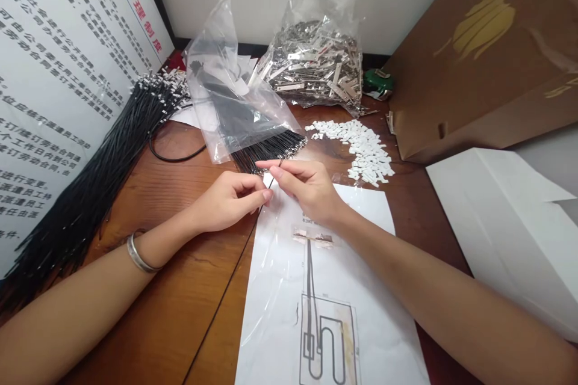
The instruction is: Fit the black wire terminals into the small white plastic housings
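1. We see the black cord running as a thin, nearly straight line from both hands down and leftward to the lower edge of the view; its long axis slants from near left to far right, over the worktop and just left of the printed sheet
2. We find the left hand lower along this axis, its thumb and forefinger pinched on the cord; it is the nearer of the two to the long trailing length
3. We find the right hand just beyond, at the upper part of the cord, thumb and forefinger closed on it; the two sets of fingertips lie close together, and we cannot tell whether any small part is hidden between them
4. We note the bunch of black cords just past the fingertips, partly under a clear bag; the heap of white pieces lies beyond and to the right, with the right hand nearer to it
5. We place the bag of metal strips farther back, against the wall, well apart from both hands
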Demonstrator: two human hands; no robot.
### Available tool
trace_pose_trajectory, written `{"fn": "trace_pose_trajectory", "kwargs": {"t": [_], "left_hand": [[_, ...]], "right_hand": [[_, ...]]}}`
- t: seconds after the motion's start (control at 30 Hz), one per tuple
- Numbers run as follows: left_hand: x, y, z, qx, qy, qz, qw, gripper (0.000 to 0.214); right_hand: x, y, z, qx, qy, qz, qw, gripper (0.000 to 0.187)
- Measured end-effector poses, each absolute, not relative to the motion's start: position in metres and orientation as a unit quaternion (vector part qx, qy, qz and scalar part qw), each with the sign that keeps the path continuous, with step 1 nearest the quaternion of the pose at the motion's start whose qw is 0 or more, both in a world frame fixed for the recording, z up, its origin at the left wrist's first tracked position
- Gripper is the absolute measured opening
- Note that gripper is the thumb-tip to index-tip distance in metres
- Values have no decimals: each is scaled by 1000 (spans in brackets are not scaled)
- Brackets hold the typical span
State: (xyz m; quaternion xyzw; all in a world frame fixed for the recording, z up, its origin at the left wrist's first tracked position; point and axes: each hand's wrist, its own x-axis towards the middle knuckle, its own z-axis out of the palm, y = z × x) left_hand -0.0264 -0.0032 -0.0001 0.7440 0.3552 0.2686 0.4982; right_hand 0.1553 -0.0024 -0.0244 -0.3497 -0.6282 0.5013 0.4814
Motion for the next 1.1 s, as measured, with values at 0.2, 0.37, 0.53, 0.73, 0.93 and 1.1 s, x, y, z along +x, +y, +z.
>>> {"fn": "trace_pose_trajectory", "kwargs": {"t": [0.2, 0.37, 0.53, 0.73, 0.93, 1.1], "left_hand": [[-26, -3, 0, 742, 345, 276, 504, 26], [-25, -3, -1, 735, 358, 282, 502, 23], [-25, -2, -1, 733, 352, 279, 511, 24], [-27, -3, 2, 723, 375, 251, 523, 26], [-27, -4, 2, 721, 376, 247, 527, 26], [-27, -3, 1, 722, 374, 249, 527, 26]], "right_hand": [[154, -3, -25, -338, -642, 487, 486, 27], [154, -6, -23, -352, -660, 474, 464, 23], [157, -4, -27, -383, -637, 467, 479, 23], [159, -1, -23, -368, -568, 541, 499, 18], [159, 0, -22, -348, -557, 564, 502, 19], [158, 0, -22, -343, -555, 563, 507, 21]]}}
